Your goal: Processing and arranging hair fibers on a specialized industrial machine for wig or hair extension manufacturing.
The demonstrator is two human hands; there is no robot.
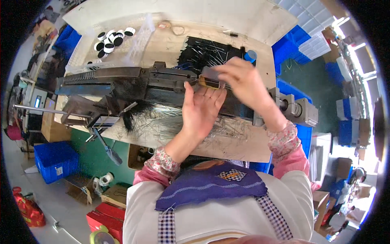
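Observation:
My left hand [201,112] is palm up at the long dark metal bench machine [166,79], with its fingers stretched out and its thumb raised. Those fingertips reach the lower side of a small yellowish metal piece [209,82] on the machine. Above it is a grey block [210,73]. My right hand [240,79] comes over from the right with its fingers bent and closed at the block's right end; what they pinch is hidden. A loose pile of thin metal wires [174,124] lies on the near side. Dark bristles [136,112] bunch to the left.
Behind the machine, a black cloth [195,53] carries thin wire pieces, with a blue cylinder [250,56] beside it. A clear plastic basket [140,42] borders several white-and-black rolls [109,42]. A metal bracket [87,114] juts out at left. Blue bins [57,160] stand around the table.

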